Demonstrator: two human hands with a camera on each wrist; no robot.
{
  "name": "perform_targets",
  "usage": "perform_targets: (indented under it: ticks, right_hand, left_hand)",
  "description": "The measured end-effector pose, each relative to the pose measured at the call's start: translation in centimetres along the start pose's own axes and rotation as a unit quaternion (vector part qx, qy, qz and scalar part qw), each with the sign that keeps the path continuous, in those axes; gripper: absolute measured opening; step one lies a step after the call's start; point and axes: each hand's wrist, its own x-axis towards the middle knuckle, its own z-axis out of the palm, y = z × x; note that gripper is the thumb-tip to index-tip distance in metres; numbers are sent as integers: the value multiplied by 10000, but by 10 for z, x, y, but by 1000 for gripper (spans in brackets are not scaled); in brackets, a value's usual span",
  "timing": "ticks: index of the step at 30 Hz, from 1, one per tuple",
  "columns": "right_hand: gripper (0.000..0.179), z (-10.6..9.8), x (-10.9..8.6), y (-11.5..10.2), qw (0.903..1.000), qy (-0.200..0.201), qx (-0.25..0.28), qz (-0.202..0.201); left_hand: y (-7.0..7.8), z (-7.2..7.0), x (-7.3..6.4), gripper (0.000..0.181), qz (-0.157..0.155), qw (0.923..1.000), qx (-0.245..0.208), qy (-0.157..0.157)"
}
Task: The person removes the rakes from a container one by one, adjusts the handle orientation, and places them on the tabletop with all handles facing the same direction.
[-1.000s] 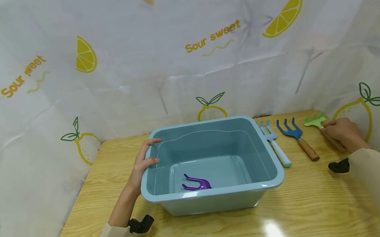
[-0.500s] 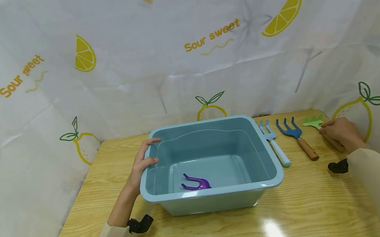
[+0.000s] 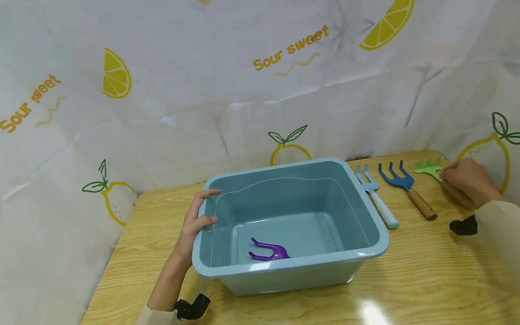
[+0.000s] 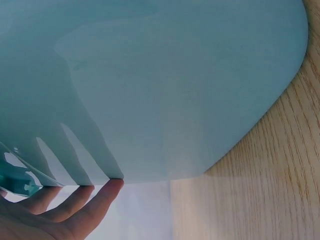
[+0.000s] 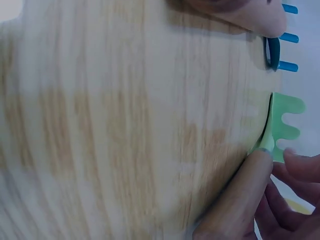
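Gripping tub by left rim with left hand; grasping green rake, well right of tub, with curled right hand.

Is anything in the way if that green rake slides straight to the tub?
Yes: the dark blue fork and the light blue fork lie on the table between the green rake and the tub, whose side rises too. Above, nothing visible blocks it.
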Motion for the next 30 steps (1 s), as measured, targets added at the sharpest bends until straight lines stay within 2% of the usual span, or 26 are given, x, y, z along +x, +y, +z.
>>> perform_targets:
  ticks: [8,11,16,22,30]
  right_hand:
    - [61,-2,-4,-14,9994,299,-54,-194]
    - [54,-2,1,-28,9980,453,-81,-427]
    - [50,-8,0,-58,9947,667,-8,-783]
    - [53,-15,-15,-103,9888,705,342,-1267]
    - [50,-25,-39,-158,9806,651,442,-1797]
  left_hand:
    - [0,0,0,61,-21,10000,90,-30]
    - [0,0,-1,61,-8,10000,79,-18]
    - [1,-1,0,62,10,10000,31,-25]
    - [1,0,0,62,-9,10000,-13,-31]
    - [1,0,0,62,11,10000,5,-22]
